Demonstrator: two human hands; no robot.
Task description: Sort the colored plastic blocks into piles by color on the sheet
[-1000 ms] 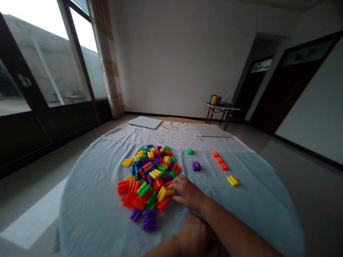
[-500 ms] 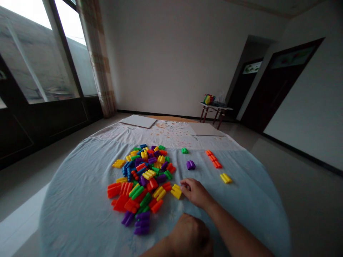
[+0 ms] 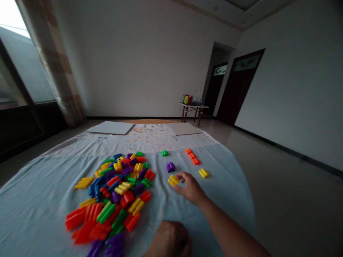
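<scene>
My right hand (image 3: 191,188) reaches over the tablecloth with its thumb and fingers pinched on the right end of a yellow toy building block (image 3: 173,180). Just beyond it lies a purple block (image 3: 170,167), and farther off a green block (image 3: 164,153). To the right are another yellow block (image 3: 204,173) and a row of joined orange blocks (image 3: 192,156). My left hand (image 3: 170,238) rests at the near edge, curled into a fist; its fingertips are turned away, so anything inside is hidden. A heap of mixed coloured blocks (image 3: 118,189) spreads to its left.
A blue cloth (image 3: 225,200) covers the near part of the round table. At the far side lie a white board (image 3: 111,127) and a beige board (image 3: 184,129). Behind, a small side table (image 3: 193,106) carries a colourful item and a plastic bag.
My right hand has carried the yellow block away from the heap toward the purple block. The left fist stays near the front. The view has turned right.
</scene>
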